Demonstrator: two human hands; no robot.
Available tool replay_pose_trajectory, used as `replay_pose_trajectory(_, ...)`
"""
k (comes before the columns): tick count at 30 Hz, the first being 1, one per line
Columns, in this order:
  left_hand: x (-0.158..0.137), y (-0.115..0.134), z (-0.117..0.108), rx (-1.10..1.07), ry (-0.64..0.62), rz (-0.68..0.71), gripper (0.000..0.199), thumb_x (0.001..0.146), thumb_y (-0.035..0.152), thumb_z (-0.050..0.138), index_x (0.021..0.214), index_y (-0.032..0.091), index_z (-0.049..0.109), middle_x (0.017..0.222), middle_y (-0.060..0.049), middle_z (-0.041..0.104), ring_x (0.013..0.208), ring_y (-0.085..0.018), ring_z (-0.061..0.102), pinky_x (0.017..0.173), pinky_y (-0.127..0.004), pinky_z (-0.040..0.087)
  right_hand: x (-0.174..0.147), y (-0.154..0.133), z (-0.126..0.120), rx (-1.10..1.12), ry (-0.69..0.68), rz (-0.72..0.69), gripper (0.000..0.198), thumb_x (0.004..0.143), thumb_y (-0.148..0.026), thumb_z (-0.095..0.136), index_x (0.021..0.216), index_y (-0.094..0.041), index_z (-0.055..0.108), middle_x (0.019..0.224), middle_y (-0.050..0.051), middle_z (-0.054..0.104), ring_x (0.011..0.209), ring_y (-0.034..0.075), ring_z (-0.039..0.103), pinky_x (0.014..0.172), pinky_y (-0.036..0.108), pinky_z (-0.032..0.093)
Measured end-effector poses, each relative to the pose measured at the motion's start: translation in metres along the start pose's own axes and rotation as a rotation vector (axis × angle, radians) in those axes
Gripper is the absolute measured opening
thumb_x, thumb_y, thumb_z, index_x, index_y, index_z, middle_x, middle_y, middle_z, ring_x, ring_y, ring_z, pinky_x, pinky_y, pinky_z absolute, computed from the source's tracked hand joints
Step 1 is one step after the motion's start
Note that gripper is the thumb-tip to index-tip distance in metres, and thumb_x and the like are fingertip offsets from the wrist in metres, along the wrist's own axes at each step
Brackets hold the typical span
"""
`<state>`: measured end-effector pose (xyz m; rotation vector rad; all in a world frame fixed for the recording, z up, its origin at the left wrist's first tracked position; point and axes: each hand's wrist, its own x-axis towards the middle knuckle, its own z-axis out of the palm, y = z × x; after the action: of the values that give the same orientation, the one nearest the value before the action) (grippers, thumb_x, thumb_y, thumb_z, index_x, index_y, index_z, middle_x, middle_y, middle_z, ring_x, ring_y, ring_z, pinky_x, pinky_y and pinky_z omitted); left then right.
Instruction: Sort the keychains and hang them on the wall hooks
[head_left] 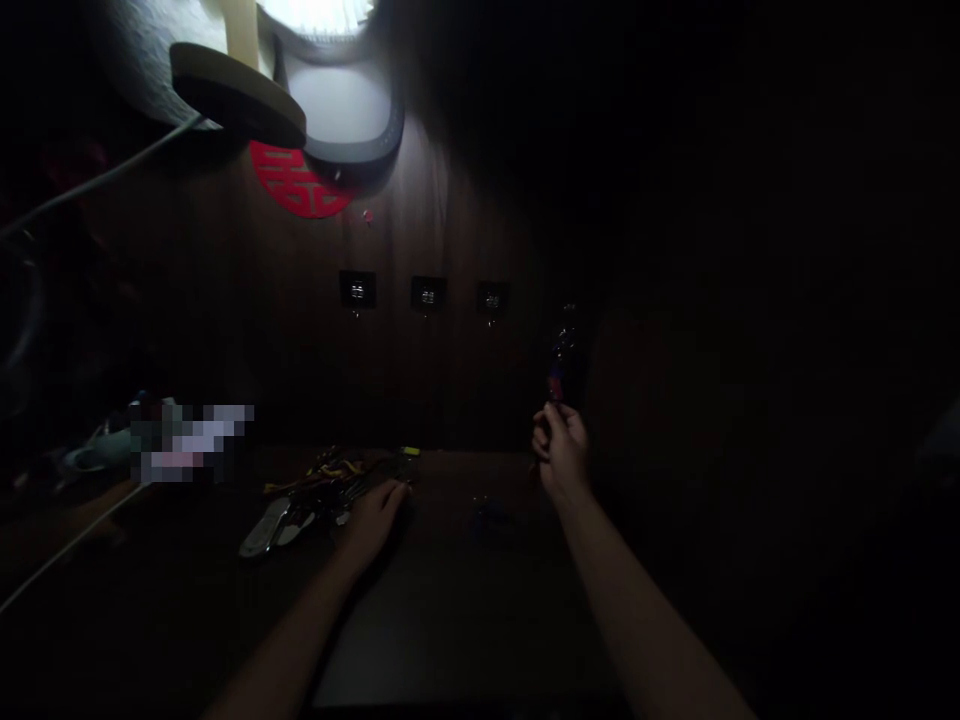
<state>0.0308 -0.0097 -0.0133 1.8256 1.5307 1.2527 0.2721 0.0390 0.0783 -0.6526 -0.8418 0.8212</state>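
My right hand (564, 448) is raised above the dark table on the right, its fingers closed in a pinch. Upright from it stands a slim, shiny item with a red and blue part (556, 384); its kind is lost in the dark. My left hand (377, 508) is low over the table, beside a pile of keys, cords and metal pieces (330, 500). Its fingers point away from me and are mostly hidden, so their grip does not show. Beyond its fingertips lies a small yellow piece (410, 451). Between my hands is a dim bluish item (489, 513).
A lit lamp (315, 15) and a round-based stand (238, 98) are at the upper left. A red paper cut-out (304, 185) and several dark sockets (428, 295) are on the wooden back panel (420, 220). A white cable (71, 550) runs along the left.
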Motion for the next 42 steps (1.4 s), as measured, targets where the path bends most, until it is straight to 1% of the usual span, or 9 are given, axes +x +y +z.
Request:
replay_pose_trajectory(3, -0.001, 0.002, 0.0, 0.026, -0.017, 0.005, 0.039, 0.081, 0.046, 0.035, 0.075, 0.019, 0.062, 0.077, -0.002, 0.067, 0.077, -0.02, 0.06, 0.07, -0.028, 0.042, 0.028, -0.017, 0.001, -0.071, 0.108, -0.068, 0.031, 0.062, -0.037, 0.065, 0.079, -0.022, 0.044, 0.061, -0.009, 0.053, 0.034, 0.0, 0.035, 0.03, 0.01, 0.018)
replay_pose_trajectory(10, -0.001, 0.0, 0.001, 0.026, -0.043, -0.004, 0.041, 0.08, 0.05, 0.035, 0.07, 0.019, 0.06, 0.072, -0.002, 0.064, 0.073, -0.019, 0.058, 0.068, -0.027, 0.041, 0.082, -0.046, 0.013, -0.227, 0.221, -0.168, 0.02, 0.07, -0.028, 0.059, 0.079, -0.021, 0.043, 0.061, -0.008, 0.053, 0.036, 0.002, 0.039, 0.031, 0.011, 0.025)
replay_pose_trajectory(14, -0.001, -0.004, 0.003, 0.019, -0.044, 0.009, 0.042, 0.08, 0.051, 0.034, 0.068, 0.019, 0.057, 0.07, -0.002, 0.063, 0.071, -0.019, 0.057, 0.066, -0.026, 0.041, 0.099, -0.051, 0.021, -0.295, 0.274, -0.193, 0.013, 0.071, -0.018, 0.056, 0.075, -0.02, 0.044, 0.059, -0.008, 0.053, 0.036, 0.003, 0.04, 0.031, 0.012, 0.026)
replay_pose_trajectory(19, -0.001, -0.003, 0.002, 0.018, -0.046, 0.017, 0.041, 0.081, 0.05, 0.034, 0.067, 0.019, 0.057, 0.07, -0.002, 0.063, 0.072, -0.019, 0.057, 0.066, -0.026, 0.041, 0.112, -0.047, 0.029, -0.353, 0.272, -0.193, 0.012, 0.072, -0.012, 0.053, 0.074, -0.02, 0.044, 0.054, -0.008, 0.052, 0.034, 0.003, 0.042, 0.03, 0.012, 0.028)
replay_pose_trajectory(25, -0.002, 0.002, 0.001, 0.006, -0.043, 0.01, 0.042, 0.081, 0.052, 0.033, 0.064, 0.02, 0.055, 0.068, -0.001, 0.062, 0.07, -0.019, 0.056, 0.064, -0.025, 0.04, 0.114, -0.03, 0.027, -0.408, 0.266, -0.162, 0.018, 0.07, -0.013, 0.056, 0.073, -0.021, 0.039, 0.054, -0.009, 0.051, 0.033, 0.005, 0.047, 0.028, 0.012, 0.028)
replay_pose_trajectory(30, -0.001, 0.001, 0.001, 0.018, -0.032, -0.001, 0.041, 0.08, 0.051, 0.034, 0.063, 0.02, 0.055, 0.066, -0.001, 0.061, 0.068, -0.019, 0.056, 0.061, -0.025, 0.039, 0.108, -0.01, 0.015, -0.35, 0.221, -0.169, 0.028, 0.064, -0.017, 0.06, 0.081, -0.022, 0.038, 0.059, -0.009, 0.054, 0.04, 0.007, 0.055, 0.034, 0.013, 0.036)
replay_pose_trajectory(35, 0.0, 0.0, 0.001, 0.033, -0.044, 0.004, 0.041, 0.081, 0.049, 0.034, 0.066, 0.019, 0.057, 0.068, -0.002, 0.062, 0.07, -0.019, 0.058, 0.063, -0.025, 0.039, 0.092, 0.014, -0.003, -0.343, 0.173, -0.168, 0.036, 0.059, -0.017, 0.063, 0.087, -0.02, 0.041, 0.059, -0.008, 0.058, 0.054, 0.009, 0.06, 0.054, 0.018, 0.044)
replay_pose_trajectory(38, -0.001, 0.0, 0.0, 0.032, -0.015, 0.014, 0.04, 0.081, 0.047, 0.034, 0.068, 0.019, 0.059, 0.069, -0.002, 0.064, 0.071, -0.02, 0.058, 0.064, -0.026, 0.039, 0.08, 0.026, -0.015, -0.346, 0.145, -0.131, 0.038, 0.059, -0.021, 0.064, 0.091, -0.019, 0.044, 0.067, -0.005, 0.062, 0.063, 0.011, 0.062, 0.067, 0.024, 0.046)
replay_pose_trajectory(42, -0.004, 0.001, 0.0, 0.036, 0.033, 0.075, 0.038, 0.083, 0.044, 0.034, 0.073, 0.02, 0.062, 0.072, -0.002, 0.065, 0.072, -0.02, 0.06, 0.066, -0.027, 0.041, 0.061, 0.036, -0.03, -0.382, 0.112, -0.099, 0.046, 0.063, -0.034, 0.064, 0.103, -0.02, 0.048, 0.082, 0.0, 0.065, 0.083, 0.015, 0.062, 0.079, 0.029, 0.045)
